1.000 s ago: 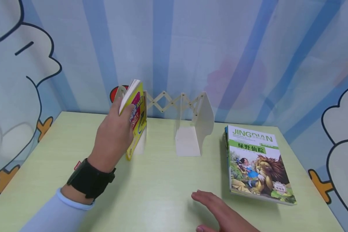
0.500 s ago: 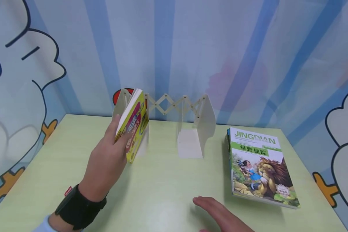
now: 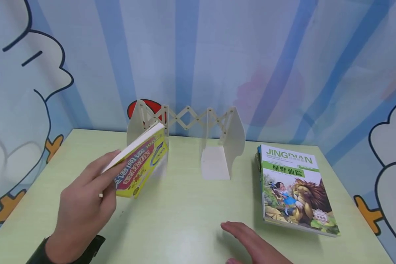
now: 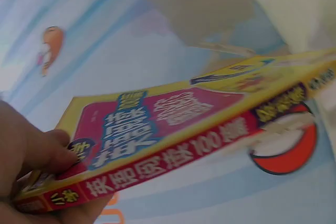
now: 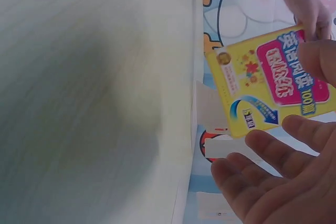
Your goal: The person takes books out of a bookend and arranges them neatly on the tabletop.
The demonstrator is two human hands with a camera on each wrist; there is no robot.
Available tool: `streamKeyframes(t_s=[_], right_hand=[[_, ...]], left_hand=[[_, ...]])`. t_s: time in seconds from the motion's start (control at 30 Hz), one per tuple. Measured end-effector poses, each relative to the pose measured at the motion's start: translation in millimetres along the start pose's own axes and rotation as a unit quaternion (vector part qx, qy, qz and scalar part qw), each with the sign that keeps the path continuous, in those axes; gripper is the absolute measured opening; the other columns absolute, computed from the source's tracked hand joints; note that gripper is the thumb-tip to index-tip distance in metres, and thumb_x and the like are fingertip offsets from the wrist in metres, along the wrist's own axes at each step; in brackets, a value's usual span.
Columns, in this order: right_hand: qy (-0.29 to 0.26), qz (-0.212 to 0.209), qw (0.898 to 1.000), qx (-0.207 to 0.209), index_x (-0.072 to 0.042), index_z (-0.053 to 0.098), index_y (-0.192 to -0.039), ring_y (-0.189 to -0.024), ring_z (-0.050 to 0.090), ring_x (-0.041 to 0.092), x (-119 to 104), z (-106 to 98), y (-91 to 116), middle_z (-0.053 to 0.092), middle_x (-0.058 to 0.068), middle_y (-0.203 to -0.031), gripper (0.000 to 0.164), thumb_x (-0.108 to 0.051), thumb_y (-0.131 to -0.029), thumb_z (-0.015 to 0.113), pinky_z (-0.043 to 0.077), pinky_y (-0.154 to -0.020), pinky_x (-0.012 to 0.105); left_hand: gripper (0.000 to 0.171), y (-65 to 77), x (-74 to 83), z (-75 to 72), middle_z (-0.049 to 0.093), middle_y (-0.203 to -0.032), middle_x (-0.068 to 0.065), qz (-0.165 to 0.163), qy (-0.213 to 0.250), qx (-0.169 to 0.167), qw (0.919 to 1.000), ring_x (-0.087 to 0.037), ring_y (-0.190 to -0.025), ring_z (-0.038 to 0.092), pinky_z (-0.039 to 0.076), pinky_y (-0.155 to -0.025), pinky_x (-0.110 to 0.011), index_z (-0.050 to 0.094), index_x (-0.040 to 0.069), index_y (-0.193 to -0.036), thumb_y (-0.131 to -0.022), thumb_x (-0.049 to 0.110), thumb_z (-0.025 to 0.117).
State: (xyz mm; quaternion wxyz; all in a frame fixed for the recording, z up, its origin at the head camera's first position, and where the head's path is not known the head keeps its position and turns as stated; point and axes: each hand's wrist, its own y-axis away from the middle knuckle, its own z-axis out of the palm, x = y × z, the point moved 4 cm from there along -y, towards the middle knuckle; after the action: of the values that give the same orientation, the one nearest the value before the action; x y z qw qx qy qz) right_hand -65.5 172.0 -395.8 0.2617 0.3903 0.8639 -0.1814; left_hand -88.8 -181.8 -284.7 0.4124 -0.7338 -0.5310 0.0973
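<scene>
My left hand (image 3: 85, 198) pinches a yellow and magenta book (image 3: 140, 161) by its near end, thumb on the cover. In the head view the book tilts, its far end up in front of the left part of a white expandable bookend rack (image 3: 214, 161). The left wrist view shows the book's spine (image 4: 157, 169) lettered in Chinese. At the bottom of the head view my right hand (image 3: 254, 242) hovers over the table, holding nothing. Its fingers are spread and relaxed in the right wrist view, where the book shows beyond them.
A stack of books (image 3: 297, 187), a lion picture on the top cover, lies at the right of the pale table (image 3: 184, 220). Behind the rack hangs a blue striped cartoon curtain (image 3: 198, 55). Crossed white slats link the rack's two ends.
My left hand has drawn the book back toward me and tipped it lower, uncovering more of the rack's left end. My right hand has stayed about where it was.
</scene>
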Motion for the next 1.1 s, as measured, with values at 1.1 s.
streamKeyframes(t_s=[1.1], right_hand=[[-0.39, -0.032, 0.92, 0.009, -0.003, 0.059, -0.135, -0.094, 0.074, 0.019, -12, -30, -1, 0.074, 0.011, -0.115, 0.038, 0.009, -0.101, 0.045, 0.062, -0.075, 0.039]], left_hand=[[0.045, 21.1, 45.6, 10.2, 0.052, -0.144, 0.012, -0.099, 0.375, -0.255, 0.8858, -0.011, -0.124, 0.058, 0.061, -0.075, -0.027, 0.059, 0.036, -0.135, -0.096, 0.016, 0.068]])
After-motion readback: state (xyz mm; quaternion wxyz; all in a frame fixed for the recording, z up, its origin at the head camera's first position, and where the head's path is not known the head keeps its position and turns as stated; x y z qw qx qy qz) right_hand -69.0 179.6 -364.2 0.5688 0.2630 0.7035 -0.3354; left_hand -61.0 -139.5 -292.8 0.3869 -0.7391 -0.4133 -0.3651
